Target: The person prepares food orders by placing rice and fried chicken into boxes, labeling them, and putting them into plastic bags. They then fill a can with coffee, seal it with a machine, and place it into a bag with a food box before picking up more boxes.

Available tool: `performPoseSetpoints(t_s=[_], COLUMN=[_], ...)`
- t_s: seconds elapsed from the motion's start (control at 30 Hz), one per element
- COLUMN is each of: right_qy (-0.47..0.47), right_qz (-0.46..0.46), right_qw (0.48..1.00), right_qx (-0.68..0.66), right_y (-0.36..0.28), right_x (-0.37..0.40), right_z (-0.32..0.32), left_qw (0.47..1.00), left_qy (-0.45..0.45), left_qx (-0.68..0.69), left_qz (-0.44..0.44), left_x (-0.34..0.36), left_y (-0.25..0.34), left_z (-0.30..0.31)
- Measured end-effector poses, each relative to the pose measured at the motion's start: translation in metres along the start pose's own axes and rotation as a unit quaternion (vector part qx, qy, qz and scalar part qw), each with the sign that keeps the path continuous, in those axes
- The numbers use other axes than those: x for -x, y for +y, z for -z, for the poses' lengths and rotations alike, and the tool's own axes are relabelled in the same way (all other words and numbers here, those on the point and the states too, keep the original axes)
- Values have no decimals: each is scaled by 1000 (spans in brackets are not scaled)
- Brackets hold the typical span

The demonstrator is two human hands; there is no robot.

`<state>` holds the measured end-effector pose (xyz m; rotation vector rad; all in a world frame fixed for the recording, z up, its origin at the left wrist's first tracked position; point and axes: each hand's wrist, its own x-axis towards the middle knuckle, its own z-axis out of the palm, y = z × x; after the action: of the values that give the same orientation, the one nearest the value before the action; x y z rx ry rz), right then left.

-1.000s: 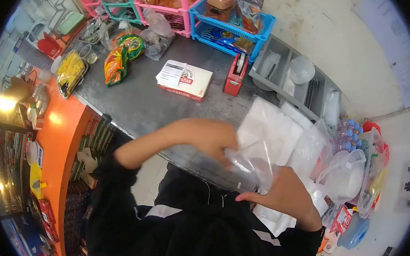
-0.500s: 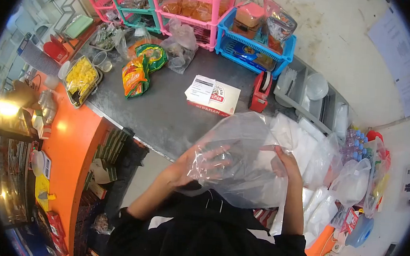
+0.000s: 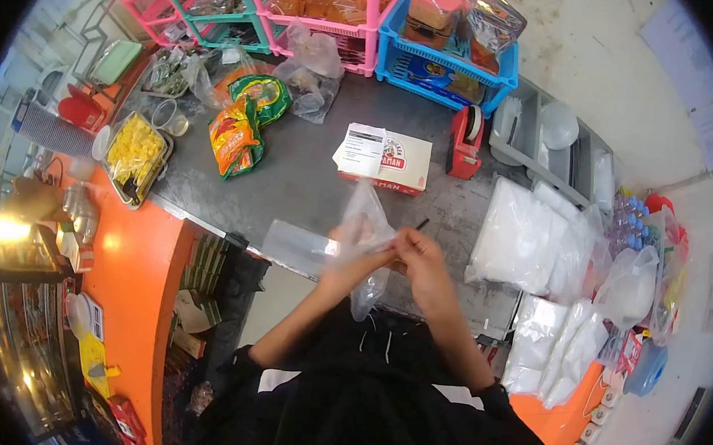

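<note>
A clear plastic bag (image 3: pixel 365 211) hangs bunched in front of me, over the near edge of the dark counter. My left hand (image 3: pixel 355 247) is inside or behind its film, blurred, so its fingers do not show clearly. My right hand (image 3: pixel 417 256) pinches the bag's edge, fingers pressed together, close to the left hand. A small dark stick-like thing (image 3: pixel 422 224) shows just above the right fingers. Beyond the hands lies a white and red box (image 3: pixel 402 164) with a printed receipt (image 3: pixel 362 150) on top.
A red tape dispenser (image 3: pixel 465 143) stands right of the box. Stacks of clear bags (image 3: pixel 517 234) lie at right, beside a grey cutlery tray (image 3: pixel 575 176). Snack packets (image 3: pixel 235 135) and a tray of yellow food (image 3: pixel 134 157) are at left. A blue basket (image 3: pixel 444 94) stands behind.
The bag, spread wide before, is now gathered narrow. My hands have come together, the right moving left and its fingers closing. The view has shifted slightly.
</note>
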<state>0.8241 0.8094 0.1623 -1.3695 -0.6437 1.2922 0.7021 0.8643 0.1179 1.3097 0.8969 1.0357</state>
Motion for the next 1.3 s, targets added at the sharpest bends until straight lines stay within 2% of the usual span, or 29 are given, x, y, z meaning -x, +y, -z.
performPoseSetpoints(t_s=[0.03, 0.1, 0.13, 0.17, 0.2, 0.27, 0.3, 0.37, 0.4, 0.43, 0.47, 0.53, 0.57, 0.63, 0.7, 0.73, 0.8, 0.87, 0.93, 0.97, 1.0, 1.03, 1.07, 1.1, 1.13, 1.17, 1.2, 1.27, 1.3], right_qy=[23, -126, -51, -32, -4, 112, 13, 122, 75, 27, 139, 253, 312, 368, 331, 324, 257, 193, 132, 287, 428, 424, 262, 86, 81, 3, -76, -54, -26], right_qz=[-96, -111, -60, -89, -77, -53, -57, 17, 66, 107, 130, 142, 143, 151, 66, 65, -18, -46, -79, 80, 238, 240, 368, 478, 478, 293, 96, 72, 45], right_qw=[963, 852, 974, 985, 986, 966, 954, 991, 987, 946, 906, 848, 851, 851, 826, 830, 742, 746, 749, 666, 542, 543, 612, 653, 656, 729, 767, 756, 745], right_qx=[-251, -495, -211, -142, -147, -226, -295, -50, 127, 305, 379, 443, 397, 342, 451, 450, 619, 635, 644, 684, 683, 683, 649, 582, 578, 618, 631, 649, 665], right_y=[-12, -28, -64, -62, -65, -68, -55, -46, -34, -17, 6, 55, 76, 87, 97, 93, 72, 56, 49, 42, 37, 54, 85, 105, 112, 119, 124, 129, 132], right_x=[0, -10, 9, 17, 23, 32, 38, 43, 42, 36, 30, 22, 20, 17, 20, 16, 5, -23, -26, -23, -21, -19, -17, -14, -11, -9, -11, -16, -23], right_z=[2, 79, 86, 97, 111, 138, 155, 141, 140, 147, 151, 173, 191, 198, 190, 183, 159, 149, 128, 118, 113, 112, 112, 112, 106, 101, 98, 120, 127], left_qw=[991, 986, 950, 948, 884, 965, 968, 967, 972, 991, 924, 820, 818, 869, 849, 850, 790, 862, 852, 852, 921, 967, 968, 975, 940, 941, 976, 955, 895], left_qy=[-44, -2, 4, -5, 145, 79, 61, 120, 91, 94, 88, -276, -282, -347, -369, -363, -532, -387, -290, -287, -230, -169, -162, -150, -134, -129, -42, 149, 242], left_qx=[-87, -168, -309, -308, -410, -245, -243, -197, -188, 34, 238, 444, 441, 174, -104, -105, -294, -324, -430, -431, -314, -189, -189, -75, 41, 38, -62, -256, -350], left_qz=[-95, 15, -52, -79, -173, 40, 34, -104, -104, 88, 286, 233, 236, 308, 363, 367, 77, -48, 69, 73, 20, -32, -30, 144, 311, 311, 205, -24, -138], left_x=[-3, 0, 1, 5, 7, 5, -5, -15, -15, -13, -10, 7, 11, 17, 27, 26, 24, 28, 28, 29, 26, 24, 22, 20, 21, 21, 21, 19, 20], left_y=[16, 66, 73, 74, 61, 59, 56, 45, 39, 33, 26, -41, -48, -52, -58, -66, -80, -57, -92, -108, -122, -127, -124, -116, -109, -103, -97, -85, -75], left_z=[12, 55, 70, 78, 88, 135, 124, 94, 80, 67, 62, 87, 90, 89, 91, 95, 101, 29, -7, -16, -25, -29, -31, -32, -29, -25, -20, -7, 2])
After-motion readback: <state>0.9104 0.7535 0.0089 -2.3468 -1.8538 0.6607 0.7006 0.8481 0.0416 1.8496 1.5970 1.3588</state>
